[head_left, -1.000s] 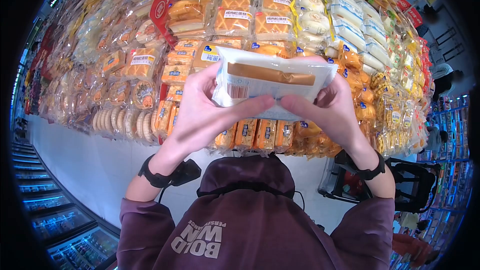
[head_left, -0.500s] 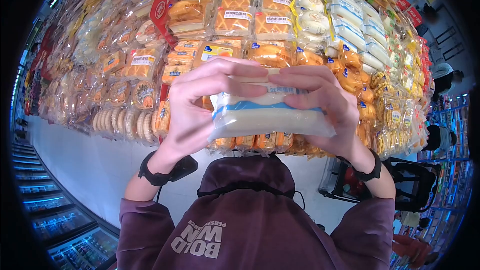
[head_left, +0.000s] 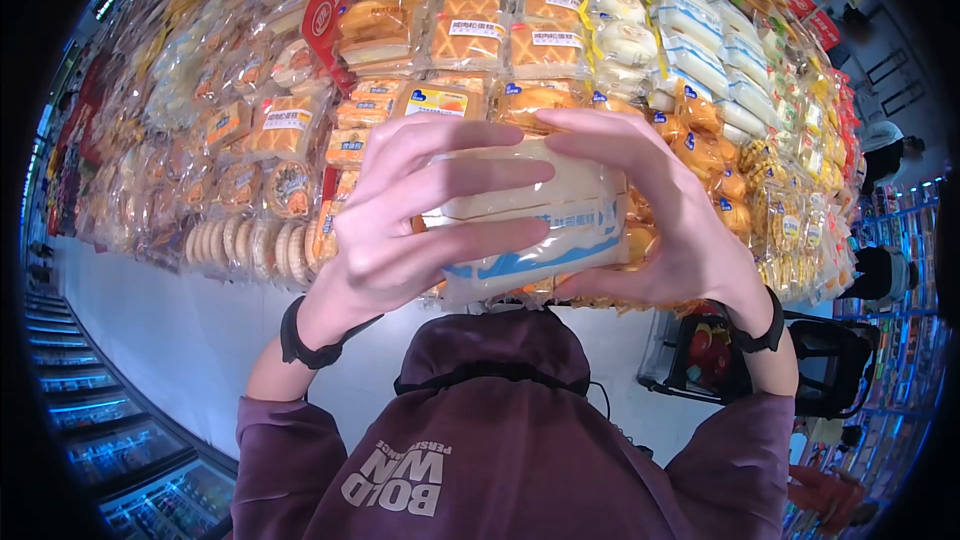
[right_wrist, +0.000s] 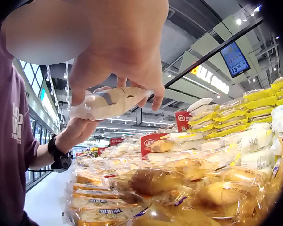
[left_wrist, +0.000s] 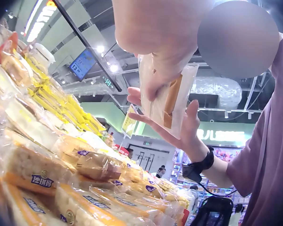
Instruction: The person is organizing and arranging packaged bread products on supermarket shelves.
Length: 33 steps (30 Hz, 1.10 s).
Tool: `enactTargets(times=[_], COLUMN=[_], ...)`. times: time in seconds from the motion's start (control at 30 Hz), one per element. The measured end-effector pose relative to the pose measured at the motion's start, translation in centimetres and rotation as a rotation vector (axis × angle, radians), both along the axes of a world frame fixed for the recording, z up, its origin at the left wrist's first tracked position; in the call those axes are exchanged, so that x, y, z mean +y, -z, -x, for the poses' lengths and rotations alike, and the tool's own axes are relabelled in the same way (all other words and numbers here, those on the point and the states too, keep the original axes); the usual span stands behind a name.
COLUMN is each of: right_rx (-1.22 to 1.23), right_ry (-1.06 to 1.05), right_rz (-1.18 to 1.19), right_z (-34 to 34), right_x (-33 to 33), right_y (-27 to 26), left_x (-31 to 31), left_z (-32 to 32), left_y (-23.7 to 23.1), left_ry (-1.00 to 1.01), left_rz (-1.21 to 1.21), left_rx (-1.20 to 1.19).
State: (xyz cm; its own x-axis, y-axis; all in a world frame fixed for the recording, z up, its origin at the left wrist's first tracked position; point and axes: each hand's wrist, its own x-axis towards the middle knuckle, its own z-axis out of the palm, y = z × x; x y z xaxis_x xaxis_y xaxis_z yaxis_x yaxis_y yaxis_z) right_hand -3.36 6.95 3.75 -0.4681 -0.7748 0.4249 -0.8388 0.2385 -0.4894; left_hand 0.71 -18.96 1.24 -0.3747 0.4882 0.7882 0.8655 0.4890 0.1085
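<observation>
Both hands hold a wrapped toast cake [head_left: 585, 223] in front of the chest, above the near part of the bakery display. Its clear and white wrapper carries a blue wavy band and blue lettering. My left hand [head_left: 400, 205] grips the left end, its fingers spread across the face; its thumb is hidden behind the pack in the head view. At the other end my right hand [head_left: 680, 215] has its fingers at the top edge and its thumb along the lower edge. A brown strip shows on the pack's underside [left_wrist: 172, 101] in the left wrist view.
Beneath the hands spreads a sloped display of wrapped pastries [head_left: 475, 35], with orange-edged packs [left_wrist: 42, 176] and glossy buns [right_wrist: 155, 181] nearest. A red sign [head_left: 325, 15] divides it. Behind the right elbow stands a black cart [head_left: 690, 365]; freezer cases [head_left: 110, 430] line the left.
The cake has been turned from its barcoded brown-strip side to its blue-lettered side. The fingers now lie over its face, where the thumbs were before.
</observation>
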Motion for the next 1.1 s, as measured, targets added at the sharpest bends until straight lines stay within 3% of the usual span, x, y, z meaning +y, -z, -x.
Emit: enactTargets(times=[0.17, 0.27, 0.37, 0.43, 0.5, 0.6, 0.67, 0.73, 0.8, 0.93, 1.1], right_rx=[-0.306, -0.713, -1.025, -1.013, -0.975, -0.847, -0.724, -0.625, -0.569, -0.507, -0.517], right_ry=[0.202, 0.128, 0.168, 0.167, 0.162, 0.167, 0.196, 0.201, 0.203, 0.181, 0.127], right_rz=[0.169, 0.354, 0.328, 0.431, 0.511, 0.583, 0.615, 0.628, 0.621, 0.585, 0.574], right_z=[-0.1, -0.4, -0.8, -1.0, -1.1, -0.9, -0.7, -0.6, -0.7, -0.9, -0.5], right_x=[-0.2, -0.4, -0.5, -0.7, -0.6, 0.0, 0.4, 0.8, 1.4, 2.4, 4.9], right_y=[0.9, 1.2, 0.2, 0.7, 1.2, 1.6, 2.0, 2.2, 2.2, 2.4, 2.4], left_x=[0.0, -0.2, -0.2, -0.2, 1.6, 1.2, 1.2, 1.3, 2.1, 3.3, 5.2], left_z=[-0.5, -0.7, -0.6, -0.3, 0.7, 0.9, 0.2, 0.2, 0.3, 0.8, 2.4], left_y=[0.2, 0.0, 0.1, 0.0, 1.1, 1.5, 0.6, 0.5, 1.2, -0.1, 0.7], left_ry=[-0.049, -0.077, -0.074, -0.066, -0.075, -0.049, 0.118, 0.198, 0.278, 0.063, 0.172], left_rz=[0.008, 0.045, 0.029, -0.018, -0.385, -0.661, -0.905, -0.912, -0.673, -0.38, -0.434], left_rx=[0.058, 0.06, 0.066, 0.087, 0.019, -0.351, -0.879, -1.01, -0.894, -0.756, -0.707])
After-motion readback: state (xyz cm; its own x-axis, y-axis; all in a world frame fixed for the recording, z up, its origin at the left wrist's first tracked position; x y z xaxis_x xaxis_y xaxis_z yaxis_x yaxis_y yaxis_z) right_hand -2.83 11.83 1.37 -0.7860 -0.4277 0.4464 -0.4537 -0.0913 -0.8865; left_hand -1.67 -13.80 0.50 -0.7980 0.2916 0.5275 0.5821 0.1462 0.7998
